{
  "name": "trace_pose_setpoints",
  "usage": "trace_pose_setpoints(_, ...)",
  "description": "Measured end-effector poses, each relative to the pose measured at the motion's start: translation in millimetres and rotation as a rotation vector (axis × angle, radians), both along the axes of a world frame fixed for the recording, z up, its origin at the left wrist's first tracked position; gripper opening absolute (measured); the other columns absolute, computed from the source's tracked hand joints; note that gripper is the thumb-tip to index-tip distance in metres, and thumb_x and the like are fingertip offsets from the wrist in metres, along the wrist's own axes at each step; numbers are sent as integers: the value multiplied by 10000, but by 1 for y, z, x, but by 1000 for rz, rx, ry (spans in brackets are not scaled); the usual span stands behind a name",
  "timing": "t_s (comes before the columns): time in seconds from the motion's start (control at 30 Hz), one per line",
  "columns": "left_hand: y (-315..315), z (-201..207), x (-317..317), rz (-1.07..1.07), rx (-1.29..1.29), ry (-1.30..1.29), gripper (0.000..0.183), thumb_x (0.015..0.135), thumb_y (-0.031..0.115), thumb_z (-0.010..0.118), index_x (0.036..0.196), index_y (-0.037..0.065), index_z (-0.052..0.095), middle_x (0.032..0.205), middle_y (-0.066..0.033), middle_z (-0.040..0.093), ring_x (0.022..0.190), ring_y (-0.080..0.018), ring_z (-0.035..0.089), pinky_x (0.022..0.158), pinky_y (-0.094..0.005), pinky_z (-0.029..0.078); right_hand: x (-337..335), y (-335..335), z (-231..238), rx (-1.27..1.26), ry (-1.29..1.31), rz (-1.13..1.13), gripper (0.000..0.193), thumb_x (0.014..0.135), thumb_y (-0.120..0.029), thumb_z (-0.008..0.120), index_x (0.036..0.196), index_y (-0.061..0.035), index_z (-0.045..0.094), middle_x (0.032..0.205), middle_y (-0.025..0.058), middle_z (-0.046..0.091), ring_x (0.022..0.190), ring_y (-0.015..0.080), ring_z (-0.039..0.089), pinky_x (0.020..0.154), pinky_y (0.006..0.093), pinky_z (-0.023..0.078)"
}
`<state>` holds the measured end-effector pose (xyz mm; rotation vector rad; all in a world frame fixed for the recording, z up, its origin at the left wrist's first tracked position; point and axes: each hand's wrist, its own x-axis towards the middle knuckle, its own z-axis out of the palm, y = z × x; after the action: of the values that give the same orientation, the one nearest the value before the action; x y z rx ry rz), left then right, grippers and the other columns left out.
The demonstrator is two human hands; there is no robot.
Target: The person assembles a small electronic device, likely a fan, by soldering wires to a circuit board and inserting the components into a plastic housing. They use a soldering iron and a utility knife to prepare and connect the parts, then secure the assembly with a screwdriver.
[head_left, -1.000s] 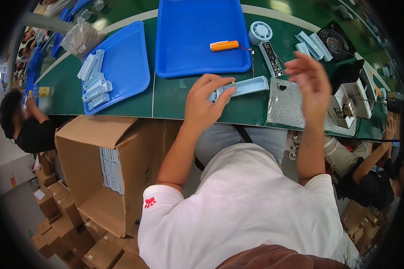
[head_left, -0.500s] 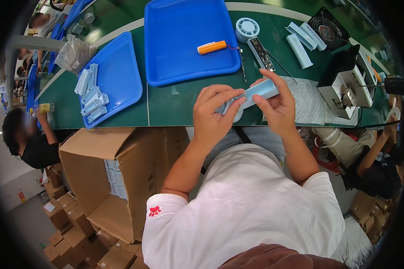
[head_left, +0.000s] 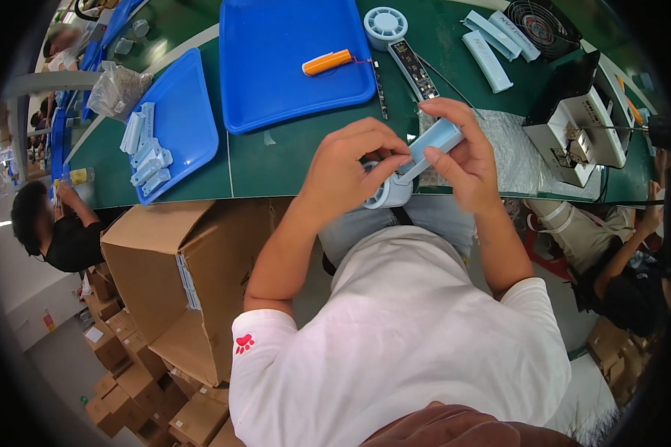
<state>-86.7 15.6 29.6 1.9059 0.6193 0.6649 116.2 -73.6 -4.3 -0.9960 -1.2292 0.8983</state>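
Observation:
My right hand [head_left: 466, 156] grips a light blue handheld fan housing [head_left: 438, 137] by its hollow, open handle, with the thumb along the near rim. The round fan head [head_left: 389, 195] points down toward my lap, partly covered by fingers. At the neck between head and handle, my left hand [head_left: 354, 167] has thumb and forefinger pinched together; whatever lies between them is hidden. Beyond my hands lies another light blue fan [head_left: 386, 27], its handle open on a circuit board [head_left: 414, 68]. An orange battery [head_left: 327, 62] sits in a blue tray [head_left: 276, 97], wired to a narrow circuit strip [head_left: 380, 89].
Light blue handle covers [head_left: 487, 61] lie at the far right by a black fan [head_left: 542, 30]. A white-and-black machine [head_left: 578, 123] stands right. Another blue tray [head_left: 190, 141] on the left bears several blue parts. A cardboard box [head_left: 153, 257] stands below the table edge.
The housing has tilted, bringing its round head into view below my fingers. My left hand has shifted slightly left and its pinch has moved along the neck. The view has shifted a little.

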Motion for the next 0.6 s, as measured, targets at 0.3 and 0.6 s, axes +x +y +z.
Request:
trace_pose_setpoints(0.3, 8, 6, 49, -193, 305, -12, 151, 850, -41, 786, 953, -6, 681, 991, -111, 720, 847, -235, 707, 747, -322, 586, 61, -5, 13, 18, -76, -98, 486, 863, -23, 592, 1349, -8, 591, 1403, 147, 523, 1343, 241, 473, 1154, 372, 328)
trace_pose_setpoints(0.6, -8, -9, 92, -6, 114, -199, 189, 821, -83, 742, 994, -11, 717, 960, -86, 731, 863, -147, 718, 794, -282, 587, 106, 0, 35, 31, -419, -176, 368, 819, -19, 595, 1174, -86, 664, 1381, 106, 558, 1113, 220, 583, 869, 326, 463)
